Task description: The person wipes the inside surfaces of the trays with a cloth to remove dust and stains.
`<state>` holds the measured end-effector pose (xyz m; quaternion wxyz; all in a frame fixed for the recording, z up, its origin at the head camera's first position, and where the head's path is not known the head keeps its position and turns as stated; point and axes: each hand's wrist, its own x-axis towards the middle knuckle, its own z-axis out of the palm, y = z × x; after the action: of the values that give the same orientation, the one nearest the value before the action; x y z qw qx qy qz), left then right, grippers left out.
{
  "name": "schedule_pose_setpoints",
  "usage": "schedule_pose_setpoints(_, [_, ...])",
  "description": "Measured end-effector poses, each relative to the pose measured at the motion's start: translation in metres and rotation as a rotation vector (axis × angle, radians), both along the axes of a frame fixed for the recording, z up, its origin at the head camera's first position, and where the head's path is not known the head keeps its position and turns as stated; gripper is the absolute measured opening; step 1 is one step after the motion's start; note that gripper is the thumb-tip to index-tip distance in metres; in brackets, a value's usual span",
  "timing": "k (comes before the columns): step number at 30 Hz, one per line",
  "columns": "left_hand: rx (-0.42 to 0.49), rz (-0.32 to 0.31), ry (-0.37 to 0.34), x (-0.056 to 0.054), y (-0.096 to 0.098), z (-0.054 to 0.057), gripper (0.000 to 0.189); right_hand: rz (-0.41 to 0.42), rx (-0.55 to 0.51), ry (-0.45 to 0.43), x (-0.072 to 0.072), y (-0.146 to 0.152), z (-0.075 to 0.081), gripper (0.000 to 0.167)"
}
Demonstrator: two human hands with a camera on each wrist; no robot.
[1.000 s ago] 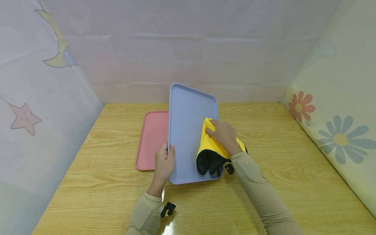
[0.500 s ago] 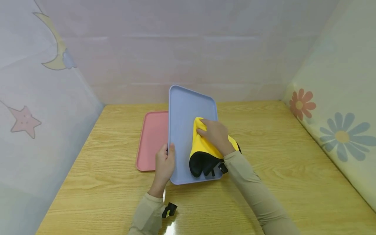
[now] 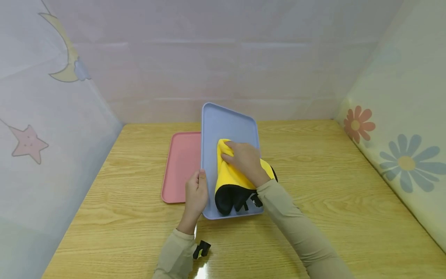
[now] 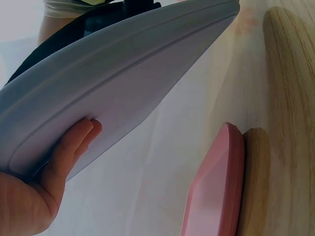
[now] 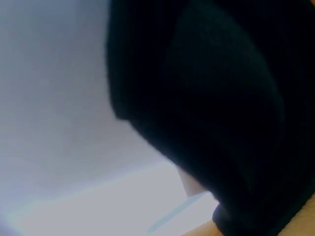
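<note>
My left hand (image 3: 196,193) grips the left edge of a blue tray (image 3: 228,120), thumb on the front, fingers behind it. The left wrist view shows those fingers (image 4: 74,142) against the underside of the tray (image 4: 133,93). The tray is held up at a steep tilt above the table. In my right hand (image 3: 245,161) is a yellow and black cloth (image 3: 230,176), pinched at its top and lying over the lower part of the tray's face. Its black side (image 5: 216,108) fills much of the right wrist view.
A pink tray (image 3: 179,166) lies flat on the wooden table (image 3: 324,186), partly behind the blue tray. A pale wall (image 3: 223,69) stands at the back, with printed side walls (image 3: 393,116) left and right.
My right hand has slid the cloth leftward across the tray's face, closer to the left hand. The blue tray and my left hand have stayed nearly still.
</note>
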<state>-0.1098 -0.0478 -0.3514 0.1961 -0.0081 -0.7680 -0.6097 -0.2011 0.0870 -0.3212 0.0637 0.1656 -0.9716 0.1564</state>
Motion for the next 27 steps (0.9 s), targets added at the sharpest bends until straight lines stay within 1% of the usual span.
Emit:
schedule_pose_setpoints(2, [-0.001, -0.001, 0.004, -0.005, -0.001, -0.010, 0.036, 0.014, 0.003, 0.017, 0.002, -0.004, 0.001, 0.043])
schedule_pose_setpoints(5, [0.004, -0.014, -0.011, -0.012, -0.002, -0.025, 0.036, 0.027, -0.006, 0.038, 0.005, -0.009, 0.002, 0.040])
schedule_pose_setpoints(7, [0.005, -0.029, -0.011, -0.013, -0.002, -0.028, 0.037, 0.041, -0.013, 0.058, 0.008, -0.012, 0.003, 0.038])
schedule_pose_setpoints(12, [0.050, -0.082, -0.006, -0.013, -0.001, -0.030, 0.036, 0.091, -0.017, 0.133, 0.016, -0.020, 0.007, 0.031])
schedule_pose_setpoints(16, [0.078, -0.111, -0.003, -0.013, 0.000, -0.029, 0.034, 0.111, -0.005, 0.176, 0.019, -0.024, 0.009, 0.028])
schedule_pose_setpoints(17, [0.079, -0.110, -0.011, -0.011, 0.000, -0.024, 0.033, 0.112, -0.007, 0.180, 0.019, -0.024, 0.009, 0.029])
schedule_pose_setpoints(18, [0.078, -0.110, -0.016, -0.009, 0.001, -0.019, 0.033, 0.114, -0.009, 0.182, 0.018, -0.024, 0.008, 0.028])
schedule_pose_setpoints(20, [0.077, -0.107, -0.012, -0.008, 0.001, -0.018, 0.033, 0.118, -0.013, 0.181, 0.018, -0.024, 0.008, 0.030])
schedule_pose_setpoints(23, [0.077, -0.100, -0.023, -0.008, 0.001, -0.018, 0.032, 0.123, -0.016, 0.156, 0.017, -0.022, 0.007, 0.032])
schedule_pose_setpoints(25, [0.071, -0.088, -0.013, -0.013, 0.000, -0.027, 0.034, 0.129, -0.013, 0.137, 0.017, -0.021, 0.008, 0.033])
schedule_pose_setpoints(27, [0.059, -0.069, -0.018, -0.013, -0.001, -0.029, 0.036, 0.135, -0.011, 0.108, 0.016, -0.019, 0.008, 0.034])
